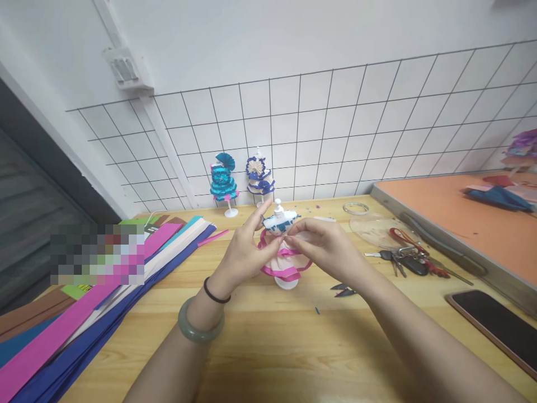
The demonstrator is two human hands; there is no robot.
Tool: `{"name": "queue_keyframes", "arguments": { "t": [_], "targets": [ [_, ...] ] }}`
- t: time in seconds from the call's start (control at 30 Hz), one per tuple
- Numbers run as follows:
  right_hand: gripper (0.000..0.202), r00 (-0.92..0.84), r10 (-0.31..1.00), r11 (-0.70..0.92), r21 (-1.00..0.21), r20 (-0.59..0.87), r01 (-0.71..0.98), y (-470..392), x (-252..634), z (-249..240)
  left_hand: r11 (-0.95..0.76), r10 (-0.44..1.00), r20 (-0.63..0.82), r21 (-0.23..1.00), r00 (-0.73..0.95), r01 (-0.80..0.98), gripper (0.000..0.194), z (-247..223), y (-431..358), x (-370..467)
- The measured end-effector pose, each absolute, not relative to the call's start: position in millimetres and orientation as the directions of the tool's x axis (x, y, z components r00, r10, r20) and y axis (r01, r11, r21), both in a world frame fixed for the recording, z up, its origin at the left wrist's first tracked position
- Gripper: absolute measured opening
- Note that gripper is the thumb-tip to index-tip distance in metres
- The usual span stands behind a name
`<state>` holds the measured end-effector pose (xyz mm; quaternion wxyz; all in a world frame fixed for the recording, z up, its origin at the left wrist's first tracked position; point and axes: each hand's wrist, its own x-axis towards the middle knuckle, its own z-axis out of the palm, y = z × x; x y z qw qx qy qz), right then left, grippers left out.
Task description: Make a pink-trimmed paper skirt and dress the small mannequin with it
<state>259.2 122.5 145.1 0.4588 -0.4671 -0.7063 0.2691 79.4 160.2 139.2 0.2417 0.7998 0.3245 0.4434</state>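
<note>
A small white dress form (278,208) stands upright on the wooden table (260,347), dressed in a white and blue patterned top (280,223) and a white paper skirt with pink edges (287,270). My left hand (247,246) is at its left side, index finger raised and thumb pressed to the front of the waist. From the right, my right hand (325,243) pinches at the waist with thumb and index finger. Whatever lies between those fingertips is too small to make out.
Two dressed forms, one teal (222,182) and one navy and cream (260,179), stand by the wall. Coloured paper strips (104,296) lie left. Right are small scissors (344,291), keys (398,263), a tape roll (356,209), a phone (495,324) and an orange board (470,218).
</note>
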Motion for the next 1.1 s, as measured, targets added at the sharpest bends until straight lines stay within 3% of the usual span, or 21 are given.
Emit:
{"name": "queue_keyframes", "arguments": {
  "t": [0.23,0.47,0.83,1.1],
  "targets": [
    [0.013,-0.176,0.913,0.407,-0.805,0.368,0.432,121.7,262.5,149.0,-0.671,0.739,0.557,0.659,0.380,0.339,0.067,140.0,159.6,79.7],
    [0.016,-0.154,0.922,0.388,-0.826,0.356,0.409,123.9,262.6,147.1,-0.628,0.769,0.532,0.730,0.354,0.268,0.077,140.2,157.4,84.1],
    [0.014,-0.121,0.920,0.381,-0.778,0.373,0.500,125.2,263.3,148.3,-0.598,0.765,0.487,0.780,0.422,0.183,0.075,141.8,158.1,82.7],
    [0.021,-0.070,0.930,0.345,-0.788,0.362,0.510,128.1,263.1,145.6,-0.443,0.810,0.404,0.897,0.425,-0.008,0.078,136.6,160.6,86.8]
  ]
}}
